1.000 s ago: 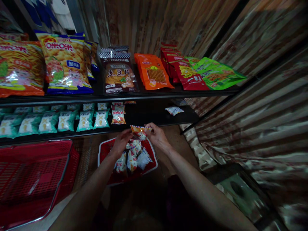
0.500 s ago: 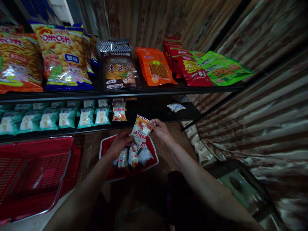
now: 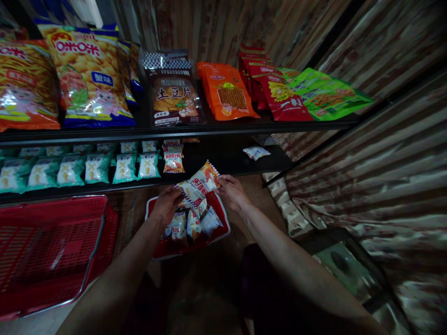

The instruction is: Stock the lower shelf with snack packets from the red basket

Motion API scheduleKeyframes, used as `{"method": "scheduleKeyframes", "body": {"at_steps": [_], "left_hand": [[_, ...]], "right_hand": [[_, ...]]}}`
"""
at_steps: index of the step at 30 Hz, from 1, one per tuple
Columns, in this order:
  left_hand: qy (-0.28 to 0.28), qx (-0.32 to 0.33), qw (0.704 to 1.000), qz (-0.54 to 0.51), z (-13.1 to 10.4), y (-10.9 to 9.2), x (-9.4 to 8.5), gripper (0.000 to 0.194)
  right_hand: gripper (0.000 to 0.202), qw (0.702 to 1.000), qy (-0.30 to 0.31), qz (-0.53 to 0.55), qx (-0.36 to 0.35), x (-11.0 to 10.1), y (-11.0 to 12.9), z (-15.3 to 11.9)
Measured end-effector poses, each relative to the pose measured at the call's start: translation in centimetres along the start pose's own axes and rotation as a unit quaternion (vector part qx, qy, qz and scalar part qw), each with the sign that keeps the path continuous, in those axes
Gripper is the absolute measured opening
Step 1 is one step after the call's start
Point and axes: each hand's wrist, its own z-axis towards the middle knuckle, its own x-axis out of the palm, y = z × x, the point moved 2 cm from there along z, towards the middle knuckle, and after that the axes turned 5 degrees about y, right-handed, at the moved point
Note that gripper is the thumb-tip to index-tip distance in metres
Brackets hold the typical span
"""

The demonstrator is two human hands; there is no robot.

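Above a small red basket with a white rim [image 3: 225,232], an orange-and-white snack packet [image 3: 200,184] is stretched between my hands. My left hand [image 3: 168,202] pinches its left end, and my right hand [image 3: 231,188] grips its right end. Several similar packets [image 3: 177,226] lie in the basket below. On the lower shelf, white-and-teal packets [image 3: 125,166] stand in rows at the left, an orange-and-white packet [image 3: 173,159] sits beside them, and a single pale packet [image 3: 256,152] lies farther right.
A large red basket [image 3: 101,232] sits at the left. The upper shelf's front edge [image 3: 209,131] runs above my hands, carrying bagged snacks [image 3: 228,95]. A dark-framed box [image 3: 349,265] is at the lower right, beside the draped wall covering [image 3: 366,177].
My left hand has moved slightly left and up and now holds the packet's left end. The packet has turned from near upright to slanting sideways. The view has shifted a little.
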Motion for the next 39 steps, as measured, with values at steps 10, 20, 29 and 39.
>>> {"method": "scheduleKeyframes", "body": {"at_steps": [10,20,29,39], "left_hand": [[0.011,0.006,1.000,-0.011,-0.2,0.4,0.6,0.026],[0.013,0.046,0.998,0.040,-0.8,-0.3,1.3,0.043],[0.005,0.039,0.999,-0.011,-0.6,-1.0,1.1,0.018],[-0.040,0.052,0.997,-0.030,-0.5,-1.1,1.2,0.011]], "right_hand": [[0.021,0.998,0.054,-0.024,-0.007,-0.4,-0.2,-0.6],[0.029,0.998,0.069,0.011,0.003,0.2,0.1,-0.4],[0.019,0.991,0.008,0.115,0.068,0.1,-0.9,-0.6],[0.012,0.979,-0.051,0.151,0.131,0.6,-3.2,-1.8]]}}
